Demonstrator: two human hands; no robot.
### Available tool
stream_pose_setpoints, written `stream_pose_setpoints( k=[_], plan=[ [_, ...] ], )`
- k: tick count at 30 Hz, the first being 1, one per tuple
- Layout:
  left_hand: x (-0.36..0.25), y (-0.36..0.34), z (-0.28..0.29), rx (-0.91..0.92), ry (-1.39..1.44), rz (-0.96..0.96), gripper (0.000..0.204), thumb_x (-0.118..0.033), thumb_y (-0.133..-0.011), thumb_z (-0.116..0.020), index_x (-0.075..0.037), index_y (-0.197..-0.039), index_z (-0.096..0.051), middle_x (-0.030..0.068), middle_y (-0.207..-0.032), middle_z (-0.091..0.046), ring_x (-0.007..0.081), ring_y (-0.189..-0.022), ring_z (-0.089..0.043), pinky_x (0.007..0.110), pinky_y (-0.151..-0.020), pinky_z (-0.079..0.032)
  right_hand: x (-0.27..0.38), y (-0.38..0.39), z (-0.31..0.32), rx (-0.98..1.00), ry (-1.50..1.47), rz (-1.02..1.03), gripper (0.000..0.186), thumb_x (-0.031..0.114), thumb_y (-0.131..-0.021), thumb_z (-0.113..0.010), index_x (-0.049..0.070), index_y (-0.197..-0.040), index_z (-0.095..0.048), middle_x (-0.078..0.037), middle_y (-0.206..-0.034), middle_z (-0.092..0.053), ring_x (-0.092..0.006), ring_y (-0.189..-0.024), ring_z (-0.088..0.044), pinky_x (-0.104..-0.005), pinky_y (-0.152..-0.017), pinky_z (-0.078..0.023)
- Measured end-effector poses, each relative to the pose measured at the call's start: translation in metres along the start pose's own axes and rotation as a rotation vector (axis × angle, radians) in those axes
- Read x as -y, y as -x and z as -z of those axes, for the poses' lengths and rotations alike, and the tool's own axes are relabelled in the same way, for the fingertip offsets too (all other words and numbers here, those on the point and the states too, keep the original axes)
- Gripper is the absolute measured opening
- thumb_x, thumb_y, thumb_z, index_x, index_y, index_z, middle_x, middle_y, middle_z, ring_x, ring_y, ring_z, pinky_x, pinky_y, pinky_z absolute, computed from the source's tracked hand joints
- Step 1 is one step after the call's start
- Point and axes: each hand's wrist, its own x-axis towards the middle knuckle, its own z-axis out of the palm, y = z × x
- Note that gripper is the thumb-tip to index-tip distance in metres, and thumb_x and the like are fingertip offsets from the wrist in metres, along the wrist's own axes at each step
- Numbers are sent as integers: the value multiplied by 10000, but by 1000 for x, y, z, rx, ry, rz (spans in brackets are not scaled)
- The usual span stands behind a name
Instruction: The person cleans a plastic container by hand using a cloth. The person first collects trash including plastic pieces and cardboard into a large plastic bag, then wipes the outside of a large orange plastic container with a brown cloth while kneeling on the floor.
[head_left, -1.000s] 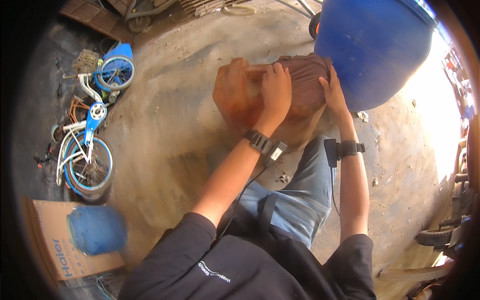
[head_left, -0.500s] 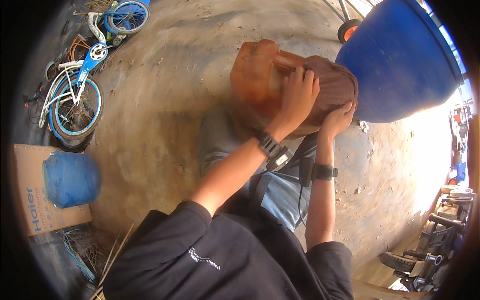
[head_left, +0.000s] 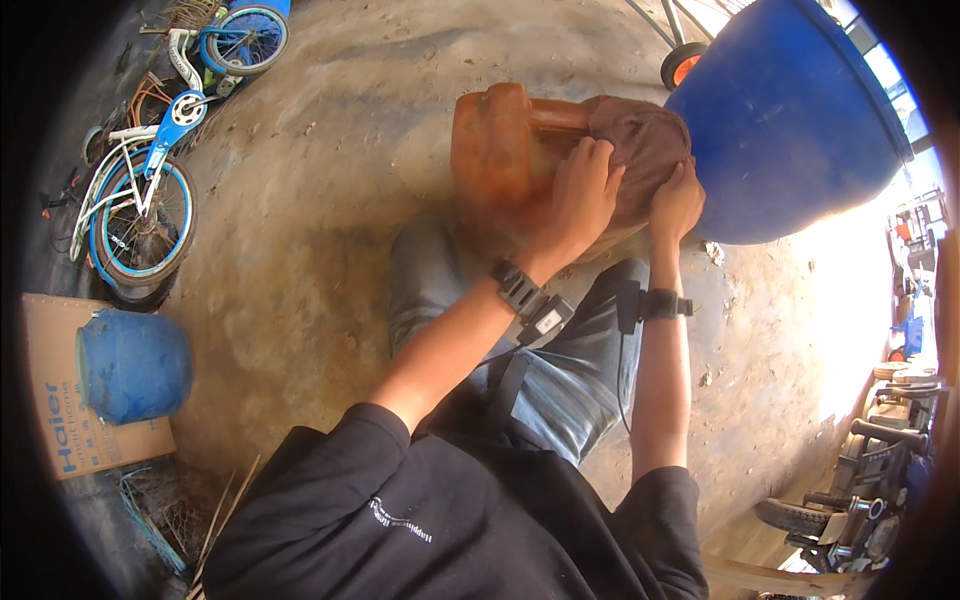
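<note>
An orange-brown plastic jerry can (head_left: 491, 150) lies on the floor just beyond my knees, its moulded handle on the far side. Brown cloth (head_left: 641, 150) covers its right end, with a rounded edge facing the blue tub. My left hand (head_left: 580, 200) lies over the near part of the cloth, its fingers curled into the fabric. At the cloth's right edge, my right hand (head_left: 678, 203) pinches the rim between thumb and fingers. The part of the can under the cloth is hidden, and its near side is partly behind my left forearm.
A large blue tub (head_left: 780, 130) stands right beside the cloth-covered end. A wheel (head_left: 684, 66) on a metal frame is behind it. Along the left lie a white-and-blue bicycle (head_left: 150, 200), a small blue barrel (head_left: 135, 365) and a cardboard box (head_left: 50, 330). Machine parts (head_left: 850, 510) sit at lower right.
My right hand has shifted up along the cloth's right edge. My left hand has slid slightly down and left over the fabric. The whole view has shifted a little.
</note>
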Motion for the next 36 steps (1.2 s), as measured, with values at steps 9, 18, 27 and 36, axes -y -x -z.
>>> stream_pose_setpoints(
  k=[9, 18, 27, 36],
  plan=[
    [-89, 44, 73, 150, 167, -514, 214, -107, -758, -648, -151, -966, -620, -5, -899, -534, 172, -835, -539, 383, -854, -390, 22, 150, 51, -64, -196, 230, 323, 206, -876, -585, 16, -1137, -584, -150, -959, -637, -360, -1021, -554, -443, -923, -414],
    [-70, 71, 160, 440, 266, -678, 252, -159, -601, -682, -143, -851, -658, -13, -829, -530, 157, -713, -507, 270, -600, -437, -42, 246, 95, 523, -205, 41, 278, 207, -854, -611, 17, -1057, -595, -155, -940, -618, -361, -996, -549, -446, -893, -415],
    [2, 52, 216, -53, -69, 33, 249, 39, -785, -647, -24, -1016, -581, 66, -855, -581, 159, -762, -531, 267, -664, -437, 49, 147, 70, 365, -364, 297, 240, 207, -833, -637, 19, -978, -606, -161, -921, -600, -361, -971, -544, -449, -863, -416],
    [153, -56, 92, -190, -112, -72, 508, 125, -712, -478, -108, -1152, -579, 131, -1147, -545, 347, -1119, -481, 429, -984, -366, 146, 46, -10, 488, -327, 611, 212, 208, -812, -664, 20, -898, -618, -166, -902, -581, -361, -946, -540, -452, -833, -418]
  ],
)
